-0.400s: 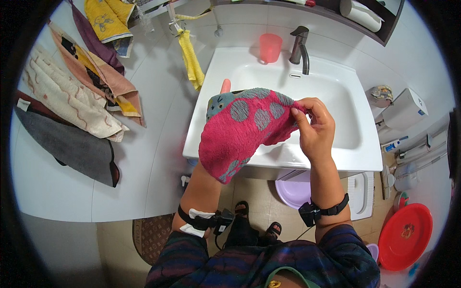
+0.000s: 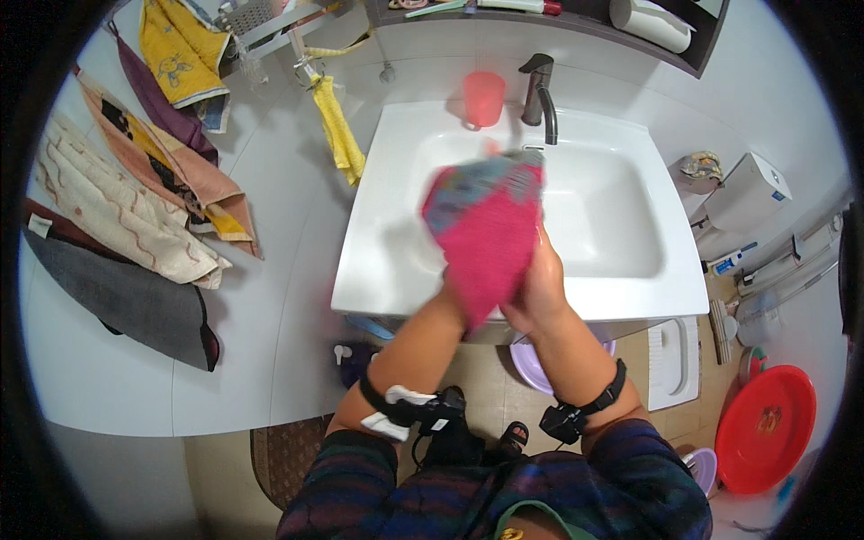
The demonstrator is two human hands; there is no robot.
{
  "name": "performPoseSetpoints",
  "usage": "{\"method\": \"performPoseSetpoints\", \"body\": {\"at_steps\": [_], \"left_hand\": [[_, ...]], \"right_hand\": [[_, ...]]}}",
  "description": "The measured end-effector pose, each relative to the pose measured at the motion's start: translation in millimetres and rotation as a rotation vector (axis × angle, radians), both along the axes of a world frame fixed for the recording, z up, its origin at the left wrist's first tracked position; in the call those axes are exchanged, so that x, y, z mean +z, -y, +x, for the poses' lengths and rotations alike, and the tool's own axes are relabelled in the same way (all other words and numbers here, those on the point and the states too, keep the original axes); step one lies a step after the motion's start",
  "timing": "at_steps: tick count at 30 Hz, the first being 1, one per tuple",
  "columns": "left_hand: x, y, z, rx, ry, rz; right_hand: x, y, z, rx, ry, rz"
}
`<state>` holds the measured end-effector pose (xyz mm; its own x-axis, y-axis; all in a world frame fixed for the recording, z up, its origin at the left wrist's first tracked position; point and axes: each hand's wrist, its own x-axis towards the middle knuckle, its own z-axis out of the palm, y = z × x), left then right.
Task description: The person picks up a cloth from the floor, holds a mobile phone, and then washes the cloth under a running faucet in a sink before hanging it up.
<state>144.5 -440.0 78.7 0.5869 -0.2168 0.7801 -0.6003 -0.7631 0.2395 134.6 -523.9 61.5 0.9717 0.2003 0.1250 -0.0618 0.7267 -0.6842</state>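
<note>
A pink towel (image 2: pixel 495 247) with grey-blue patches, blurred by motion, is bunched between my two hands over the near left part of the white sink (image 2: pixel 666 292). It covers most of my left hand (image 2: pixel 490 147); only a blurred fingertip shows past its far edge, and the wrist comes out below. My right hand (image 2: pixel 544 281) presses against the towel's right side, with its fingers mostly hidden behind the cloth. Both hands hold the towel up off the basin.
A dark faucet (image 2: pixel 540 94) and a pink cup (image 2: pixel 483 99) stand at the sink's back. Several towels, one of them grey (image 2: pixel 126 292), hang at left. A dark shelf (image 2: pixel 576 25) juts out above. On the floor are a purple basin (image 2: pixel 531 369) and a red basin (image 2: pixel 765 432).
My right hand has moved left and down from the towel's right corner to its side. The towel, spread out before, is now gathered more upright between both hands.
</note>
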Motion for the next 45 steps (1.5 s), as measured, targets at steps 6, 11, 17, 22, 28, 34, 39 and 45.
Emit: {"method": "performPoseSetpoints", "body": {"at_steps": [6, 11, 17, 22, 28, 34, 39, 45], "left_hand": [[-18, 21, 1, -0.508, -0.224, -0.088], [-18, 17, -32, -0.679, -0.404, -0.078], [-50, -3, -8, -0.851, -0.910, -1.078], [-58, 22, 14, -1.103, -1.278, -1.992], [-46, 6, 7, -0.811, -1.103, -1.761], [-33, 14, 13, -0.290, -0.464, -0.742], [-34, -19, 8, -0.445, -0.337, -0.109], [-27, -113, -10, -0.023, -0.590, -0.356]], "right_hand": [[-22, 23, 30, 0.331, -0.068, 0.470], [-12, 55, 46, 0.072, 0.224, 0.292], [38, 71, 41, 0.058, 0.336, 0.445], [55, 26, 27, -0.090, 0.657, -0.444], [32, 30, 59, -1.111, 1.291, -1.226], [-18, 64, 34, -0.141, 0.222, -0.647], [-24, 81, 2, 0.195, 0.176, -0.778], [-16, 106, -8, -0.410, 0.424, -1.090]]}}
